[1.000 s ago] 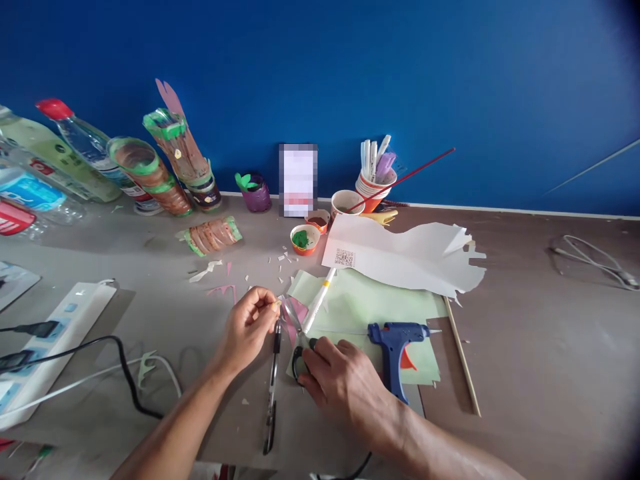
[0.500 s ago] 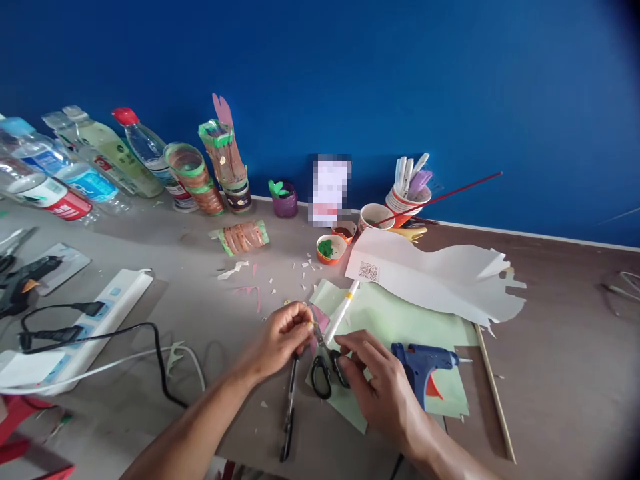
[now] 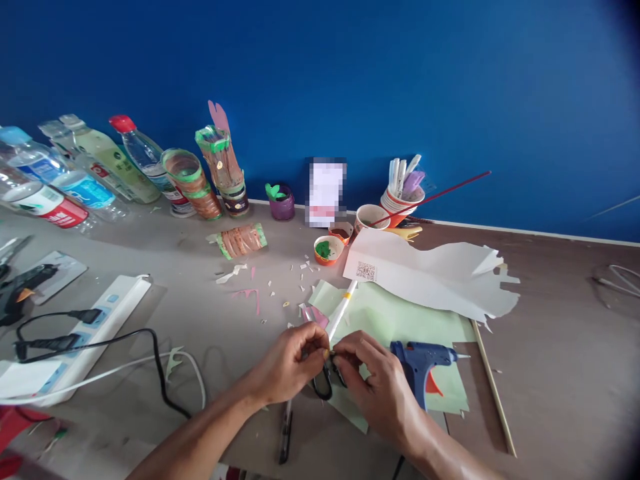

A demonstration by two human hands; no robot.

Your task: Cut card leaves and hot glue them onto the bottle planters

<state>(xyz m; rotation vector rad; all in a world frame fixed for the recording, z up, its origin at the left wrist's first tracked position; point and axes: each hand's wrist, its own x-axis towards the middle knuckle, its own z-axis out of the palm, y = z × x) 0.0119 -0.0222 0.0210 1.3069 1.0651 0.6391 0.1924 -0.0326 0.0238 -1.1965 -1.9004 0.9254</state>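
Note:
My left hand (image 3: 293,363) is closed in a pinch on a small yellow piece (image 3: 326,353). My right hand (image 3: 375,383) meets it from the right, its fingertips pinched on the same piece. Both hands hover just above black-handled scissors (image 3: 323,387), which lie on the edge of a light green paper sheet (image 3: 400,320). A black pen (image 3: 285,433) lies under my left wrist. A scrap of pink paper (image 3: 313,313) and a white stick (image 3: 343,307) lie just beyond my fingers.
A blue glue gun (image 3: 417,360) lies right of my right hand. Beyond it lie cut white paper (image 3: 430,273), paint cups (image 3: 327,250) and a cup of markers (image 3: 400,197). Bottles (image 3: 75,187) and decorated tubes (image 3: 220,163) line the blue wall. A power strip (image 3: 75,333) with cables is on the left, a thin wooden stick (image 3: 493,387) on the right.
My right hand let go of the scissors and came up to meet my left hand's pinch. My left hand drew nearer to me. The camera view shifted left.

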